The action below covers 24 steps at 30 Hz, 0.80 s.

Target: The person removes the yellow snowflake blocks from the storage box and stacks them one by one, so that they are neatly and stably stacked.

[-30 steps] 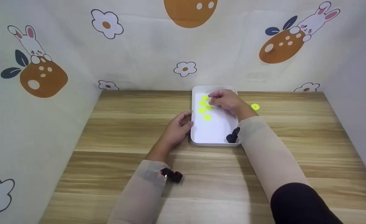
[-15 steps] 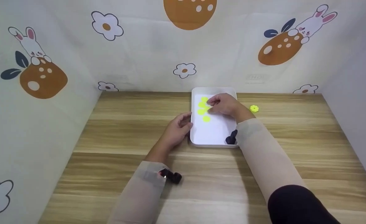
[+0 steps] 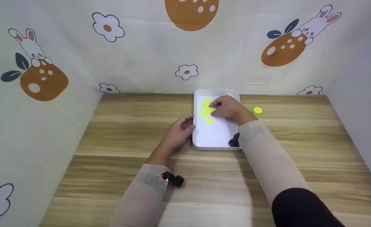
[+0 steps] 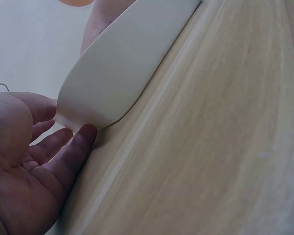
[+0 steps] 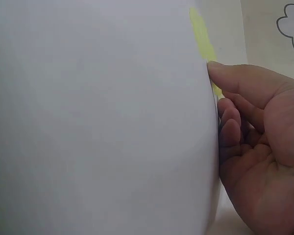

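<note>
A shallow white rectangular tray [image 3: 217, 135] lies on the table with several flat, bright yellow pieces [image 3: 209, 120] in its far left part. My left hand [image 3: 179, 134] rests against the tray's left side, fingertips touching the outer wall [image 4: 112, 73]. Inside the tray, my right hand [image 3: 228, 107] reaches down with its thumb and fingers on either side of one yellow piece [image 3: 210, 110]. In the right wrist view, the thumb of the right hand [image 5: 264, 142] touches the tray's floor beside yellow; the curled fingers partly hide the piece.
One yellow flower-shaped piece [image 3: 257, 110] with a small centre hole lies on the wooden table [image 3: 125, 132], to the right of the tray. A fabric backdrop [image 3: 147, 47] with printed rabbits and flowers stands directly behind the tray and along the left.
My right hand has moved slightly down and nearer to me inside the tray, its fingertips now around a yellow piece. The left hand stays against the tray's side.
</note>
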{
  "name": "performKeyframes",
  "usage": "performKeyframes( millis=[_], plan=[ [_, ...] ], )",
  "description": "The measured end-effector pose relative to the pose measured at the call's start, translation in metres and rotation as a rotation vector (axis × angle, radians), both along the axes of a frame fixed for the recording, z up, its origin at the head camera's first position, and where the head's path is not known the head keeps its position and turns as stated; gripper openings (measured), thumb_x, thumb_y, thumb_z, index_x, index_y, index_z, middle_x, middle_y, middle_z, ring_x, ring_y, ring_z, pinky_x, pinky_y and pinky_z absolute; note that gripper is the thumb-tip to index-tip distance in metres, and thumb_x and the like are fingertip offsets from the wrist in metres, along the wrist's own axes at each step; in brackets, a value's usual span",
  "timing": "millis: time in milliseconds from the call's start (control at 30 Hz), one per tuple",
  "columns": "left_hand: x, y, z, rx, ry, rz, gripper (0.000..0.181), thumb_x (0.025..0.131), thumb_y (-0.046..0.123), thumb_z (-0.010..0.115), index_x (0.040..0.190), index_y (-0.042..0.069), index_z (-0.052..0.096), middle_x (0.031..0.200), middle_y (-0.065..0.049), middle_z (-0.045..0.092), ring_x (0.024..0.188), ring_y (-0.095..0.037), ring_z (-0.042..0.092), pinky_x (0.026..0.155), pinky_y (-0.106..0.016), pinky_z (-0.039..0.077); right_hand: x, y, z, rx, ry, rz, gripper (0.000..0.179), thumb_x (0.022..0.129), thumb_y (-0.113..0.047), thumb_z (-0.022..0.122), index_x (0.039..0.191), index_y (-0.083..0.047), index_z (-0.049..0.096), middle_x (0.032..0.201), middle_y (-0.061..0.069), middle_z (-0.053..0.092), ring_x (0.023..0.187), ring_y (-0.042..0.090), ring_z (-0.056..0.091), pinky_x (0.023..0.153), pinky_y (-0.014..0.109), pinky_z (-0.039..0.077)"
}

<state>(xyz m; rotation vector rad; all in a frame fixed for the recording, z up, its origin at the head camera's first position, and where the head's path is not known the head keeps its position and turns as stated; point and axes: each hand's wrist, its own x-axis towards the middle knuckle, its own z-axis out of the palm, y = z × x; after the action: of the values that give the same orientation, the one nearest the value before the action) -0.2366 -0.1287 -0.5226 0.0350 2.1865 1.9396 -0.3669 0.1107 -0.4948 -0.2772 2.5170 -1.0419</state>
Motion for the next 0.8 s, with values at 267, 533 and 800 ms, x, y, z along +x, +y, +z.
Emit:
performKeyframes(
  millis=[267, 533, 800],
  plan=[
    [0.0002, 0.0002, 0.0017, -0.023, 0.007, 0.003, 0.052, 0.107, 0.013, 0.064, 0.158, 0.011, 0.051, 0.163, -0.014, 0.054, 0.152, -0.031, 0.052, 0.121, -0.044, 0.05, 0.0006, 0.0003, -0.0019, -0.073, 0.032, -0.005, 0.035, 0.088, -0.006, 0.084, 0.12, -0.013, 0.072, 0.109, 0.005, 0.063, 0.106, 0.024, 0.056, 0.096, 0.034, 0.049],
    [-0.0002, 0.0001, 0.0014, -0.051, 0.002, 0.014, 0.051, 0.107, 0.015, 0.065, 0.156, 0.013, 0.053, 0.159, -0.013, 0.058, 0.147, -0.029, 0.057, 0.118, -0.044, 0.054, -0.0001, -0.0005, 0.0012, -0.055, -0.024, -0.02, 0.042, 0.087, -0.007, 0.086, 0.126, -0.016, 0.074, 0.114, 0.005, 0.064, 0.109, 0.024, 0.056, 0.098, 0.034, 0.049],
    [0.0004, 0.0, 0.0013, -0.039, 0.016, 0.01, 0.052, 0.107, 0.014, 0.065, 0.157, 0.012, 0.052, 0.161, -0.013, 0.056, 0.148, -0.03, 0.055, 0.118, -0.044, 0.054, 0.0017, 0.0004, 0.0026, -0.03, 0.006, 0.004, 0.042, 0.087, -0.009, 0.087, 0.127, -0.018, 0.078, 0.116, 0.006, 0.067, 0.109, 0.024, 0.057, 0.099, 0.035, 0.05]
  ],
)
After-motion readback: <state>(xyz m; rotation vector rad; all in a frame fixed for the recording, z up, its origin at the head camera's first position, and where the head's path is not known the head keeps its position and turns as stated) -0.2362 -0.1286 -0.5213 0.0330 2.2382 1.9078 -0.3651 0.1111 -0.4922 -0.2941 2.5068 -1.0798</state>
